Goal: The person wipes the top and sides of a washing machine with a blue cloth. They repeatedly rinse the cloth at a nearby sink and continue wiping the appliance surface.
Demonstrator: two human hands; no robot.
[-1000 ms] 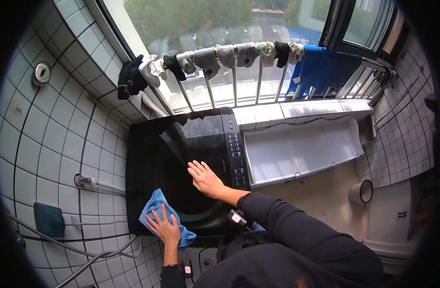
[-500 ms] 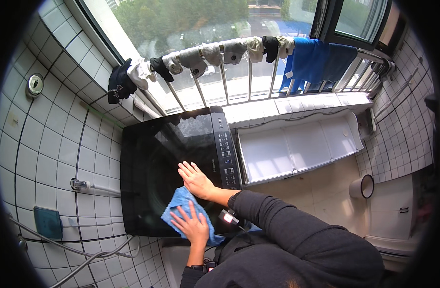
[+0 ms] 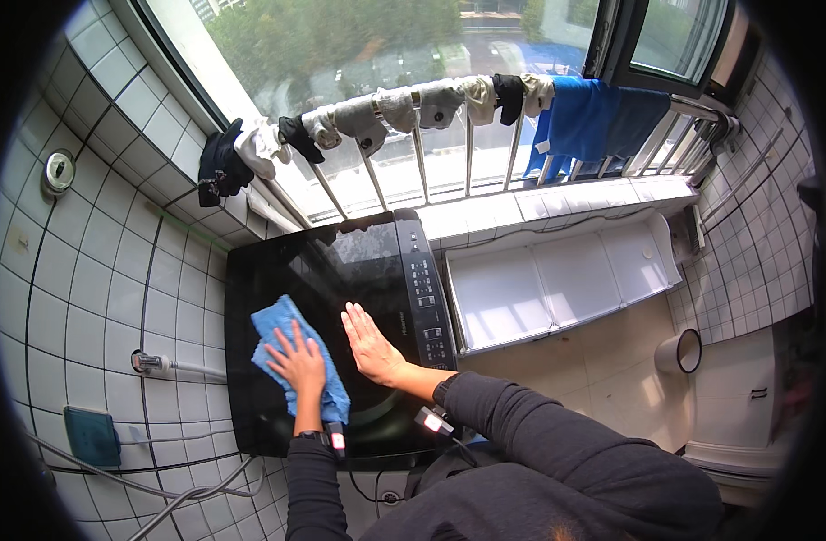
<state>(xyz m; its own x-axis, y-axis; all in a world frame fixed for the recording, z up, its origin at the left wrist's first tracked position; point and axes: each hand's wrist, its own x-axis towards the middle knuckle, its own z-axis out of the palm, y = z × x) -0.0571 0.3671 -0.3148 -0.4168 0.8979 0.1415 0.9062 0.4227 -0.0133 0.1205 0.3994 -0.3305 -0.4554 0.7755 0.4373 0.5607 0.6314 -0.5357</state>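
Note:
A blue cloth [image 3: 293,363] lies on the glossy black lid of a top-loading washing machine [image 3: 327,268]. My left hand [image 3: 298,363] presses flat on the cloth, fingers spread. My right hand [image 3: 371,346] is on the middle of the lid with its fingers stretched out; it holds nothing and is apart from the cloth. To its right runs the control panel [image 3: 426,293] with several buttons. Small devices with lit lights hang at both my wrists.
Socks [image 3: 397,108] and blue towels [image 3: 577,117] hang over the window railing. Right of the machine stands a white tray-like frame [image 3: 550,279]. A tap with a hose [image 3: 156,362] and loose grey hoses [image 3: 189,494] run along the tiled wall. A round bin [image 3: 679,351] stands at the right.
My left hand and the blue cloth have moved to the left and away from me across the lid. My right hand has shifted only slightly, and the cloth no longer lies beside it.

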